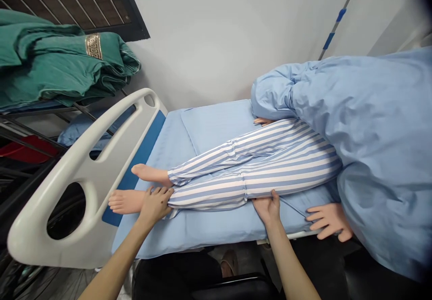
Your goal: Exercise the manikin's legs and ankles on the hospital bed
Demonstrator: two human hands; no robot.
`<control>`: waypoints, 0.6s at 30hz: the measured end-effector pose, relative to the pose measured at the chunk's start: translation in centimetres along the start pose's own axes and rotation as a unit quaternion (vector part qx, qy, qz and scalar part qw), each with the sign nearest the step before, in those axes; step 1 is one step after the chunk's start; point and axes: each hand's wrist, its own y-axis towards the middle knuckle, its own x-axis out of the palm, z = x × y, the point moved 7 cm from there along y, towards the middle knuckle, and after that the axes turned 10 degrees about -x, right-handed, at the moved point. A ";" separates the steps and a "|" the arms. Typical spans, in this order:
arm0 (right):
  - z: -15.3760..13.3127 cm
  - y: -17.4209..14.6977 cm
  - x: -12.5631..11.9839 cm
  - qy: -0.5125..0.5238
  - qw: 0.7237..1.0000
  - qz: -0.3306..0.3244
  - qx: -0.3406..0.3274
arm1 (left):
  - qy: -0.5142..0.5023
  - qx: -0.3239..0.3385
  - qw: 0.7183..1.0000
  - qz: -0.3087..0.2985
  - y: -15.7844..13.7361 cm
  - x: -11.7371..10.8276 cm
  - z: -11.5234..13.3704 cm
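Observation:
A mannequin lies on the bed in blue-and-white striped trousers, its bare near foot and far foot toward the footboard. My left hand is wrapped over the near ankle, at the trouser cuff. Around the underside of the same leg, near the knee, my right hand is cupped with its thumb up against the cloth; its fingers are partly hidden beneath the leg. A smooth, spread mannequin hand rests at the bed's near edge, right of my right hand.
A person in a blue gown leans over the mannequin's upper body, hiding it. The white footboard stands left of the blue bed sheet. Green folded cloth lies on a rack beyond. A wheelchair wheel shows lower left.

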 end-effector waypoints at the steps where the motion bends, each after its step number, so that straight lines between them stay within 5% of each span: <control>1: 0.1 0.1 -0.2 0.003 1.000 0.003 0.002 | -0.009 -0.001 1.000 0.001 -0.1 0.3 0.0; 12: 0.0 -0.2 -0.2 0.024 1.000 0.009 0.009 | -0.009 -0.006 1.000 0.013 -0.7 1.9 -0.4; 18: -3.3 -2.8 3.6 0.063 0.998 0.017 -0.003 | -0.059 -0.008 0.997 0.044 -0.4 1.7 -0.2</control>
